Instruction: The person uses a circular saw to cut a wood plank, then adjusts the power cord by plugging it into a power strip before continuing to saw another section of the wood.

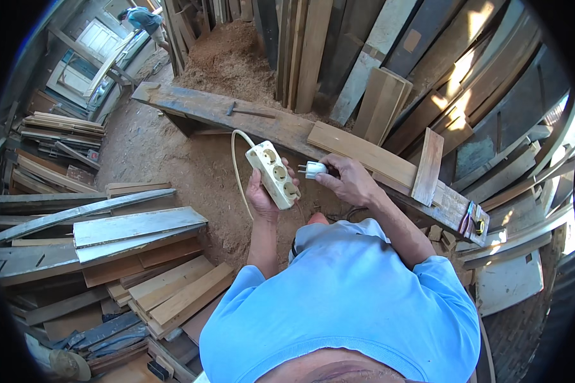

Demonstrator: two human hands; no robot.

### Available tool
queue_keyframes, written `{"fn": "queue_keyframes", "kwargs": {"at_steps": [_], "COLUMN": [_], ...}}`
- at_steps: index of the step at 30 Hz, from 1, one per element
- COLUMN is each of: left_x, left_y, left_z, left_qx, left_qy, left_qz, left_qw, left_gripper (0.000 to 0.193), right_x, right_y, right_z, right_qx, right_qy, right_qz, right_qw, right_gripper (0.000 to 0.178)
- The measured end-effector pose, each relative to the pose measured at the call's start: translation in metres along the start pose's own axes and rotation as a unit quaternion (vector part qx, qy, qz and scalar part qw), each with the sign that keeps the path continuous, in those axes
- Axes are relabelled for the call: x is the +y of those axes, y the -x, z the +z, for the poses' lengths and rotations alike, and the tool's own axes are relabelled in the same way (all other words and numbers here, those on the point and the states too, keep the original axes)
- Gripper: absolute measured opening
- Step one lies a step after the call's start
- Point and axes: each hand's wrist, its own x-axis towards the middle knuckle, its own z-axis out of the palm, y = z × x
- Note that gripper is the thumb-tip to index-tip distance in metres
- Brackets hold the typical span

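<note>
My left hand (262, 198) is wrapped round a cream-coloured power strip (273, 174) with three round sockets facing up. A pale cord (234, 153) loops out of its far end and hangs down on the left. Between the fingers of my right hand (348, 182) is a white two-pin plug (314, 170). Its pins point left toward the strip, with a small gap between them and the sockets. The plug's own cable is mostly hidden by my hand.
A long wooden bench (287, 135) runs across in front, carrying a hammer (249, 112), a loose board (364, 152) and small tools (474, 220) at its right end. Stacked planks (179, 287) lie on the left. Boards lean behind the bench beside sawdust (227, 54). Another person (144, 21) bends far left.
</note>
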Motion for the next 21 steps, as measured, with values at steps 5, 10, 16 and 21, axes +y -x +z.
{"fn": "queue_keyframes", "kwargs": {"at_steps": [5, 10, 16, 21], "left_x": [0.000, -0.016, -0.023, -0.027], "left_y": [-0.013, -0.014, -0.012, -0.014], "left_z": [-0.019, -0.025, -0.036, -0.044], "left_qx": [-0.053, -0.032, -0.046, -0.050], "left_qy": [-0.078, -0.191, -0.249, -0.261], "left_qz": [0.002, 0.026, 0.001, -0.017], "left_qw": [0.995, 0.981, 0.967, 0.964], "left_gripper": [0.062, 0.068, 0.073, 0.072], "right_x": [-0.006, -0.022, -0.019, -0.015], "right_y": [-0.002, -0.003, -0.008, -0.014], "right_z": [0.012, 0.021, 0.030, 0.035], "right_qx": [0.041, 0.020, -0.004, -0.014], "right_qy": [0.108, 0.193, 0.234, 0.236], "right_qz": [-0.099, -0.063, -0.059, -0.056], "right_qw": [0.988, 0.979, 0.970, 0.970], "right_gripper": [0.038, 0.039, 0.034, 0.032]}}
